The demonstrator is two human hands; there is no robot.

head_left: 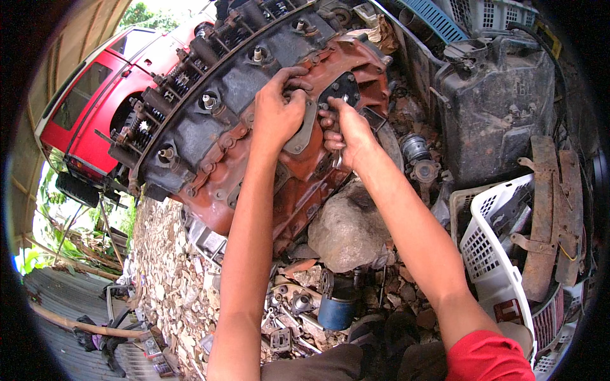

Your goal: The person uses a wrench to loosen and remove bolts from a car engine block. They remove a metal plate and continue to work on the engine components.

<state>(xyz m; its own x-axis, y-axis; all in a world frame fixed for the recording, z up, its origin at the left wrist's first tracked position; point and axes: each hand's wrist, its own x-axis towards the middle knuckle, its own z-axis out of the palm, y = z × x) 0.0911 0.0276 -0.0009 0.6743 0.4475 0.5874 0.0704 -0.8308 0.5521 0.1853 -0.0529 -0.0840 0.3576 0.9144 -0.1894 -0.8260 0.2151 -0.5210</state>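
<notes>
A large engine with a reddish-brown engine block (279, 184) lies in front of me. My right hand (346, 130) is closed round a small shiny wrench (338, 159), whose lower end shows below the fingers. Its fingertips are by a black bolted cover plate (348, 84) on the block's side. Just left of it, my left hand (279, 108) is against the engine, fingers bent toward the thumb; anything between them is hidden. Next to that thumb is a flat grey plate (304, 133). Spark plugs (257, 54) stand in the dark cylinder head (238, 79).
A pale rock (349, 225) sits against the engine's near side. Below are a blue oil filter (338, 311) and loose metal parts on stony ground (162, 254). On the right stand a dark jerrycan (499, 105) and a white plastic basket (489, 247). A red vehicle (95, 95) is parked far left.
</notes>
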